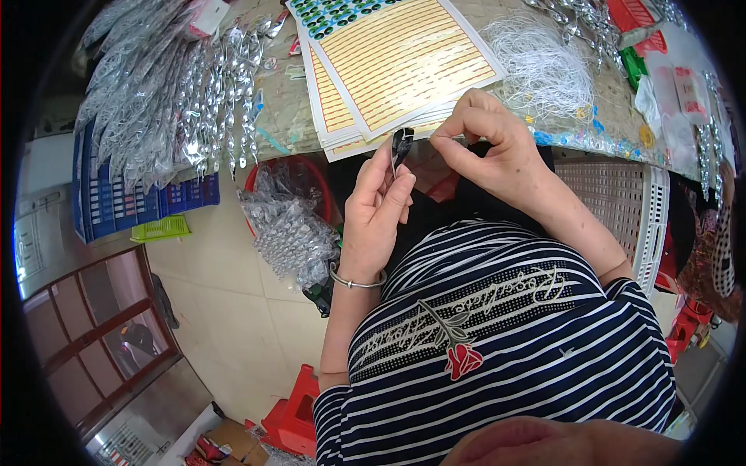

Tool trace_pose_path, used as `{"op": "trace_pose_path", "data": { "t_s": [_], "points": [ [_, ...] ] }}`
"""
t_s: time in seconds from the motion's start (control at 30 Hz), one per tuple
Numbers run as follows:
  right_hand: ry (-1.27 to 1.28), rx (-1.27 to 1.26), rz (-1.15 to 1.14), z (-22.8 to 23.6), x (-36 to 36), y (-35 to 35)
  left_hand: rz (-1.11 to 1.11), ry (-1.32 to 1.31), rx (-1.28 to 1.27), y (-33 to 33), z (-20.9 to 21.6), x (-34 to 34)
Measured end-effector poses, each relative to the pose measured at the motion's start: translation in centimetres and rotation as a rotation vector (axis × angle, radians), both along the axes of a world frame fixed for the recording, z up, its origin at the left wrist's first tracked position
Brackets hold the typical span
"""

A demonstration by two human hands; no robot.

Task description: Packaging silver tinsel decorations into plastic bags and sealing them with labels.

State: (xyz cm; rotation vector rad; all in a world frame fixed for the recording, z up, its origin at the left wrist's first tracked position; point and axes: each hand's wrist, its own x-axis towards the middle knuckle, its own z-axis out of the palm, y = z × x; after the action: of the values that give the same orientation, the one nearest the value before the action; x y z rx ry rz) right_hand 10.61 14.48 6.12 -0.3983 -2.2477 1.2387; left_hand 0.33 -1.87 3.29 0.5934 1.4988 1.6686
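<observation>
At the table's [544, 116] near edge, your left hand [377, 210] pinches a small dark piece [402, 146] upright while your right hand [489, 136], fingertips closed on something too small to tell, meets it beside the stacked sticker sheets [404, 62]; joining them likely demands fine alignment.

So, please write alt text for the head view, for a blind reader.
The left hand holds a small dark piece upright, and the right hand pinches beside it. Behind them, sticker sheets and white thread lie on the table.
</observation>
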Motion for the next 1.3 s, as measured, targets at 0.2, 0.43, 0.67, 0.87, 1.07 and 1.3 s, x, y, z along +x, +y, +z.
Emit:
{"op": "trace_pose_path", "data": {
  "t_s": [0.2, 0.43, 0.67, 0.87, 1.07, 1.3],
  "points": [
    [-0.020, 0.042, 0.007, -0.1, -0.1, 0.2, -0.004, -0.008, -0.005, -0.1, 0.0, -0.1],
    [0.007, 0.090, 0.027, -0.3, -0.1, -0.1, 0.007, -0.022, 0.006, -0.2, -0.1, 0.0],
    [0.055, 0.090, 0.073, -0.2, -0.3, -0.4, -0.010, -0.040, 0.020, -0.2, -0.2, 0.0],
    [0.021, 0.071, 0.067, -0.3, -0.4, -0.4, -0.050, -0.037, 0.009, -0.2, -0.2, 0.0],
    [0.029, 0.117, 0.063, -0.7, -0.4, -0.5, -0.085, 0.117, -0.007, -0.1, -0.4, 0.1],
    [0.047, 0.058, 0.004, 0.5, -0.5, -1.0, -0.085, 0.245, -0.005, 0.0, 0.2, 0.2]
  ]
}}
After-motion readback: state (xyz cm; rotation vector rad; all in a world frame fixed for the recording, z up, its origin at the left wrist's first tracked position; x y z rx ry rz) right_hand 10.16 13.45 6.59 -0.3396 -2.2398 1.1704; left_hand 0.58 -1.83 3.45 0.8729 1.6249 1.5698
